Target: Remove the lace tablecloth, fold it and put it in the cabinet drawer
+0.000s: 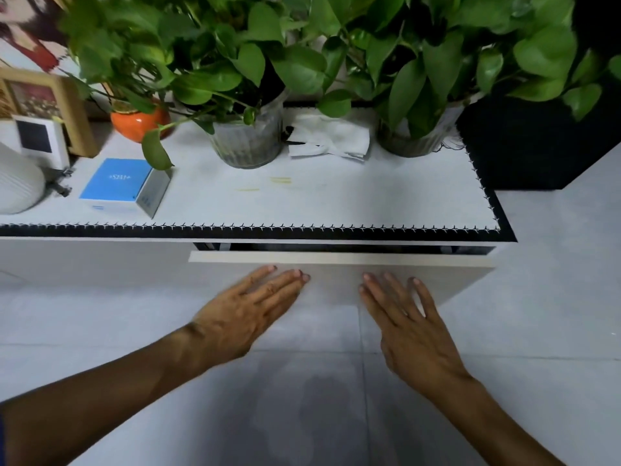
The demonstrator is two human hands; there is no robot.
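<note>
Left hand (pixel 250 307) flat, fingers straight, against the drawer front (pixel 336 280); right hand (pixel 408 317) likewise, holding nothing. Drawer stands a crack open below the cabinet top (pixel 302 196). Judged: final step, pushing it shut. Tablecloth not visible; presumably inside, interior too dark to confirm its fold.

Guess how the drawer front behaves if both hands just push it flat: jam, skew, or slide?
The drawer front is probably a stiff panel: its edge looks straight. It likely slides in squarely, as the left hand and right hand sit spread across it. Only a narrow gap shows above, so little travel seems left.
</note>
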